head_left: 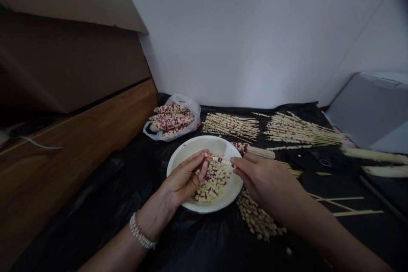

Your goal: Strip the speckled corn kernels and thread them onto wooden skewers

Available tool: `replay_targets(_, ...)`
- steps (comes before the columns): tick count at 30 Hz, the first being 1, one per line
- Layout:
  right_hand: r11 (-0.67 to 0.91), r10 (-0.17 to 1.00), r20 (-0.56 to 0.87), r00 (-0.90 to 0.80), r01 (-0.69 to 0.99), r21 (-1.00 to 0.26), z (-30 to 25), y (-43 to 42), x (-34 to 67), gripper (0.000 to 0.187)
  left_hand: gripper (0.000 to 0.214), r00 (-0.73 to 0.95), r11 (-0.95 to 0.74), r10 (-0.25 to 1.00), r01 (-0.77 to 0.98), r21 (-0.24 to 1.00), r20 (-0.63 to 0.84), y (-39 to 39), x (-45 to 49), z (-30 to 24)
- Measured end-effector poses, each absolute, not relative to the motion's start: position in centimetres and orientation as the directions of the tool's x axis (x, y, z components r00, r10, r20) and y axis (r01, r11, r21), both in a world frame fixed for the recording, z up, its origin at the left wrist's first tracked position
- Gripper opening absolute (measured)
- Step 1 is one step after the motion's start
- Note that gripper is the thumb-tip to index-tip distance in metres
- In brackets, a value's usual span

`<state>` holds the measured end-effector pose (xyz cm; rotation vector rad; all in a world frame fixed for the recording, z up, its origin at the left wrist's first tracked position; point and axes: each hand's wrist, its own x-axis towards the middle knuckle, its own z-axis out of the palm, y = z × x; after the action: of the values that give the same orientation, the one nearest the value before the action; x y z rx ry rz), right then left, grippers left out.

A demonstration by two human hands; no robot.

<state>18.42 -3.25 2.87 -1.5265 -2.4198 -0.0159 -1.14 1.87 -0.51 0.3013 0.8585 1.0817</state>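
Note:
Over a white bowl point(174, 153), my right hand point(264, 174) is closed around a thin skewer strung with pale and dark red corn kernels point(223, 161). Its bare tip points left toward my left hand point(188, 174). That hand is closed in a pinch, thumb and forefinger on a pale corn kernel point(206, 154) at the skewer's tip. Whether the tip has pierced the kernel I cannot tell. Loose corn kernels point(212, 187) lie in the bowl beneath both hands. Behind my right hand rests a partly stripped corn cob point(258, 151).
Speckled corn cobs point(174, 123) fill a plastic bag at the back left. Two bundles of kernel-strung skewers point(229, 125) lie along the wall. More loose kernels point(258, 216) are heaped right of the bowl, with bare sticks point(347, 199) and pale stalks point(379, 155) farther right.

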Motion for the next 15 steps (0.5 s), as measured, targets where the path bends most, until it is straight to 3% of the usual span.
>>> replay_targets(15, 0.426, 0.875, 0.272, -0.400, 0.904, -0.043, 3.18, -4.11, 17.62, 0.028, 0.016, 0.147, 0.443, 0.880, -0.594, 0.672, -0.451, 1.72, -0.94, -0.43)
